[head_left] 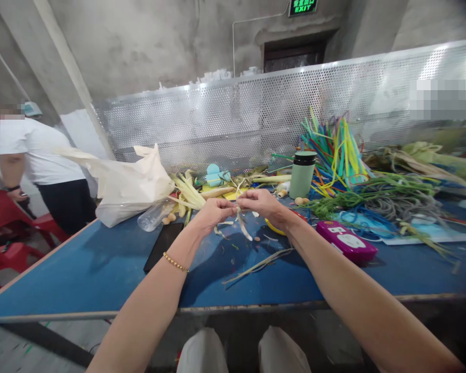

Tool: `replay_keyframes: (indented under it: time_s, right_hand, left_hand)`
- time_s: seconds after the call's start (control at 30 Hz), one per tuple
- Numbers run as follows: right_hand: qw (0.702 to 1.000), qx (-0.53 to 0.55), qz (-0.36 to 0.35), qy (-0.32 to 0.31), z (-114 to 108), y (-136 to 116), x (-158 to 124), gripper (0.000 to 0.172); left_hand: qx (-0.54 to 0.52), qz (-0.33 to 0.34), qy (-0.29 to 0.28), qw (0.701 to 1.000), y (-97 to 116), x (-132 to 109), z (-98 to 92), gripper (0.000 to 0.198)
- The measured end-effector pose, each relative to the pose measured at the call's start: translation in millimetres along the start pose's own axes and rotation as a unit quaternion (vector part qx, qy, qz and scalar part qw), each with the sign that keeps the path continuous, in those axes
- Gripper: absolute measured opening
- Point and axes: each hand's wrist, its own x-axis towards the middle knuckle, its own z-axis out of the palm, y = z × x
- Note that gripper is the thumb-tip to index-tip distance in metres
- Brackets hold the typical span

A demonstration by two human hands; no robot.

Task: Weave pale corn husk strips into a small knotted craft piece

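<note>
My left hand [214, 211] and my right hand [261, 203] meet above the blue table [93, 269], both pinched on a thin pale leaf strip [242, 226] whose ends hang down between them. A gold bead bracelet [175, 262] sits on my left wrist. Loose pale strips [258, 265] lie on the table below my right forearm. A black phone [163, 244] lies flat beside my left forearm.
A white bag [132, 181] and a clear plastic bottle [153, 216] lie at left. A green flask [302, 174], coloured strips [334, 147], a magenta case [346, 241] and green fibres [388, 194] fill the right. A person in white [34, 155] stands by red chairs [8, 233]. A perforated metal screen [256, 114] backs the table.
</note>
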Motion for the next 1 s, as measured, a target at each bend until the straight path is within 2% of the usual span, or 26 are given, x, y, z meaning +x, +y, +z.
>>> replay_keyframes:
  time_s: [0.3, 0.47, 0.57, 0.83, 1.0]
  right_hand:
    - [1.000, 0.015, -0.002, -0.025, -1.6, -5.5, -3.0, 0.011]
    - [0.999, 0.009, -0.003, -0.037, -2.4, -6.4, -3.1, 0.014]
    - [0.999, 0.006, -0.009, -0.044, -1.2, -9.4, -4.6, 0.015]
    - [0.996, -0.064, -0.057, -0.004, 7.2, -4.5, -1.6, 0.015]
    - [0.998, -0.030, -0.056, -0.006, 9.7, 0.7, -0.3, 0.016]
  left_hand:
    - [-0.017, 0.000, -0.009, 1.000, 4.4, -1.5, 2.4, 0.024]
    - [-0.011, 0.009, -0.004, 1.000, 6.6, -4.1, 5.2, 0.037]
    - [-0.005, 0.007, 0.012, 1.000, 4.9, -3.3, 5.9, 0.037]
    - [0.024, 0.012, 0.020, 0.999, -4.9, 0.5, 6.0, 0.027]
    - [0.017, 0.006, 0.018, 1.000, -4.5, -0.5, 8.2, 0.027]
